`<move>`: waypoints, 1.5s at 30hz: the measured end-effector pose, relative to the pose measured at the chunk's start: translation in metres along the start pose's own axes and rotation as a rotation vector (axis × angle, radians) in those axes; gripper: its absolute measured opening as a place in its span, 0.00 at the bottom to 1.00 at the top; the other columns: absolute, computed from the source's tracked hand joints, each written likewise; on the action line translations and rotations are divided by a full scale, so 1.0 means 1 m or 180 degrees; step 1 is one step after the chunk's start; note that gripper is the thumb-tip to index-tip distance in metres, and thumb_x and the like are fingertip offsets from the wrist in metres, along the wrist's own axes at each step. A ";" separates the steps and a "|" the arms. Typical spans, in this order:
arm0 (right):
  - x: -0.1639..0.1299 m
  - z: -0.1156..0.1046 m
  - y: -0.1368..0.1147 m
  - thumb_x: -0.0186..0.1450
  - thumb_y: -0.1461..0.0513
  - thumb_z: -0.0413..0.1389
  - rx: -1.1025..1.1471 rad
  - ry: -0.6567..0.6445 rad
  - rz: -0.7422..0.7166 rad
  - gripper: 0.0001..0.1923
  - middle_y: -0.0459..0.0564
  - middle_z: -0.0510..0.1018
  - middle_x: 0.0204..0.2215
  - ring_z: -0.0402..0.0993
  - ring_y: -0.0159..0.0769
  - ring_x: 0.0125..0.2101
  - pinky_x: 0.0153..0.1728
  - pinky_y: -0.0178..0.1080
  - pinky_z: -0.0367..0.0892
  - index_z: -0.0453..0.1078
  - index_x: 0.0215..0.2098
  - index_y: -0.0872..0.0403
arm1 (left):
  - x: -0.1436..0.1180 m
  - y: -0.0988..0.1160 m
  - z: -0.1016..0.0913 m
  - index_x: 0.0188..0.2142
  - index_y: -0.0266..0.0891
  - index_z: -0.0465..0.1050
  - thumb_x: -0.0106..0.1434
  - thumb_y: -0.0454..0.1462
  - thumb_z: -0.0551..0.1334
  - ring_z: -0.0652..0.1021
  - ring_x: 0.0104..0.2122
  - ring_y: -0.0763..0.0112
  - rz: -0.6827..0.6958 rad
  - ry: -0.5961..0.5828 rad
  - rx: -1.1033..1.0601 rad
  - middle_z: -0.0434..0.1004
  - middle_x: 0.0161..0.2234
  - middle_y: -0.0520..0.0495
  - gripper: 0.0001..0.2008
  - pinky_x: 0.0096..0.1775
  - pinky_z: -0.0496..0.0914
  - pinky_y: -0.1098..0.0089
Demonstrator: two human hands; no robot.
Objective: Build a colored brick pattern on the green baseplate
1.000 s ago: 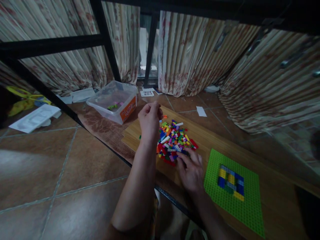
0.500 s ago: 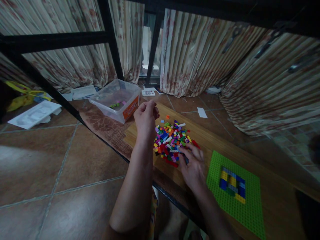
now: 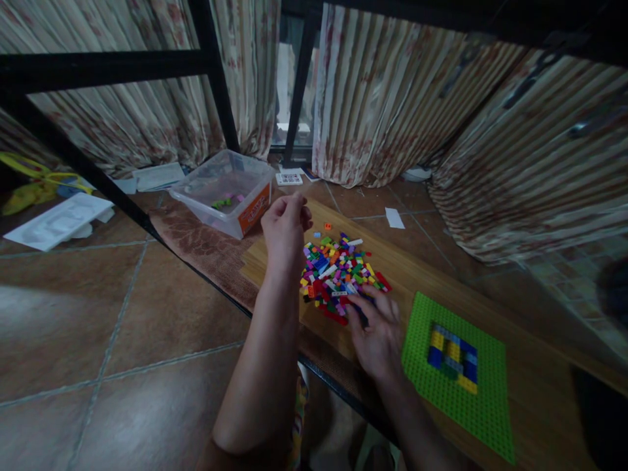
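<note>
A mixed pile of colourful toy building bricks [image 3: 338, 268] lies on the wooden board. My left hand [image 3: 287, 229] is raised at the pile's left side, its fingers curled together; whatever they may hold is hidden. At the near right edge of the pile, my right hand [image 3: 377, 327] reaches down with bent fingers, thumb and index finger apart over the bricks. To its right lies a green baseplate [image 3: 422, 340], with a small block of yellow, blue, grey and green bricks [image 3: 454, 358] built on its middle.
Behind my left hand stands a clear plastic box [image 3: 196, 195] with an orange label and a few pieces inside. A dark object [image 3: 596, 412] lies at the board's right end. White packaging [image 3: 59, 221] and papers lie on the tiled floor, below curtains [image 3: 373, 98].
The view has shifted slightly, so everything sits a little further left. My left hand keeps its curled pose. My right hand stays at the pile's edge with its fingers slightly moved.
</note>
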State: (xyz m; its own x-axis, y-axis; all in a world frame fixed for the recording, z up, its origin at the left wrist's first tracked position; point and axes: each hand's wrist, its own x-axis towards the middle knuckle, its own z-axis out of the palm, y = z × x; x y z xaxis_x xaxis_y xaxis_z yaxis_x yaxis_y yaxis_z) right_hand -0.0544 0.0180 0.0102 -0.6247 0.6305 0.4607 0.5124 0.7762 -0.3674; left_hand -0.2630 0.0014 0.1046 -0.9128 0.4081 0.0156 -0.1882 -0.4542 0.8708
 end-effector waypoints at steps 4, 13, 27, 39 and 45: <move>-0.002 0.009 -0.011 0.66 0.62 0.54 0.0063 -0.0149 -0.0250 0.10 0.54 0.69 0.52 0.63 0.45 0.51 0.51 0.49 0.63 0.77 0.42 0.52 | 0.001 -0.001 0.000 0.21 0.39 0.64 0.58 0.40 0.63 0.65 0.17 0.81 0.0024 -0.0006 0.0026 0.65 0.18 0.57 0.12 0.24 0.64 0.78; -0.007 0.002 -0.002 0.66 0.61 0.54 -0.0128 -0.0102 -0.0024 0.10 0.54 0.69 0.52 0.63 0.45 0.50 0.51 0.50 0.63 0.76 0.42 0.51 | 0.001 -0.001 0.000 0.22 0.39 0.65 0.58 0.40 0.62 0.65 0.17 0.82 -0.0013 -0.0002 0.0085 0.65 0.18 0.57 0.12 0.23 0.64 0.78; -0.018 0.019 -0.020 0.65 0.64 0.54 -0.0142 -0.0154 -0.0066 0.11 0.56 0.65 0.57 0.58 0.49 0.56 0.55 0.54 0.60 0.74 0.44 0.53 | 0.001 0.002 -0.001 0.22 0.39 0.65 0.57 0.41 0.63 0.65 0.17 0.81 -0.0057 0.0043 0.0141 0.65 0.17 0.56 0.12 0.24 0.65 0.78; -0.018 0.010 -0.014 0.64 0.60 0.55 -0.0081 -0.0213 0.0035 0.09 0.58 0.65 0.56 0.59 0.51 0.56 0.53 0.56 0.60 0.73 0.40 0.53 | 0.001 0.001 -0.002 0.21 0.40 0.64 0.57 0.40 0.64 0.67 0.17 0.80 -0.0064 0.0051 0.0184 0.65 0.17 0.56 0.12 0.23 0.65 0.77; -0.015 0.017 -0.020 0.64 0.61 0.55 -0.0139 -0.0272 0.0035 0.09 0.57 0.66 0.56 0.57 0.51 0.57 0.54 0.56 0.59 0.73 0.42 0.53 | 0.001 0.002 0.000 0.20 0.40 0.64 0.56 0.40 0.64 0.67 0.17 0.80 -0.0085 0.0041 0.0201 0.65 0.17 0.56 0.13 0.23 0.65 0.76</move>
State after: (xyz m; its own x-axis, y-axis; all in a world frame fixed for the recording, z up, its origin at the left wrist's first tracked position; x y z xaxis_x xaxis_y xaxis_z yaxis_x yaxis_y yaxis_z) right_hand -0.0652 -0.0072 -0.0027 -0.6660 0.6387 0.3854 0.5436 0.7693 -0.3357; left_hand -0.2645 0.0007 0.1063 -0.9125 0.4088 -0.0140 -0.1896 -0.3924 0.9000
